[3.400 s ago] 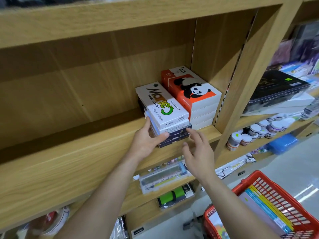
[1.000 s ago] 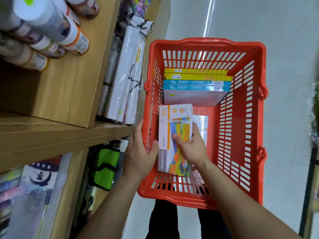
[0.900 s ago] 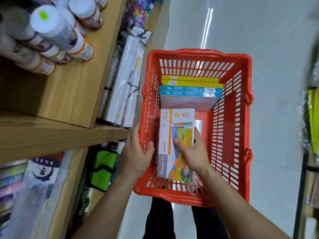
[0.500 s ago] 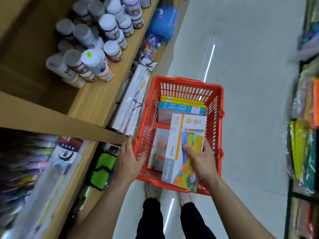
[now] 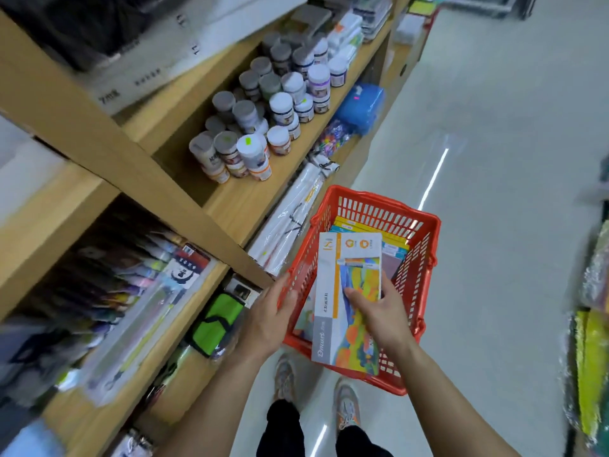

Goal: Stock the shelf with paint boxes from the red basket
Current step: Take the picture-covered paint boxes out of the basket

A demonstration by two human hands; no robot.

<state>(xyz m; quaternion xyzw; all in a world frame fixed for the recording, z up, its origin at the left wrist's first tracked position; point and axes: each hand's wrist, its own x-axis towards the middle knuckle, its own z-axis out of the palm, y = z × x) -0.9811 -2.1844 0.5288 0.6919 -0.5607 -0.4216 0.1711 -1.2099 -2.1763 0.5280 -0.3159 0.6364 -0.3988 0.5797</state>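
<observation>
A white paint box (image 5: 342, 282) with a colourful painted cover is held above the red basket (image 5: 392, 209), gripped by my right hand (image 5: 379, 311) on its right side. My left hand (image 5: 273, 318) sits at the basket's left rim, fingers curled at the edge; the frame does not show whether it grips the rim. Under the lifted box, yellow and blue paint boxes (image 5: 392, 237) lie stacked at the basket's far end. The basket stands on the floor beside the wooden shelf (image 5: 237, 206).
Several paint jars (image 5: 263, 120) crowd the shelf level above the basket. Wrapped white rolls (image 5: 290, 219) lie on the bottom level beside it. A green pouch (image 5: 217, 321) and packets fill the left compartment. My shoes (image 5: 316, 390) stand behind the basket. Pale floor (image 5: 494, 159) stretches right.
My right hand has lifted the colourful paint box up out of the basket. My view has risen and tilted, bringing the jar shelf into sight. My left hand stays at the basket's rim.
</observation>
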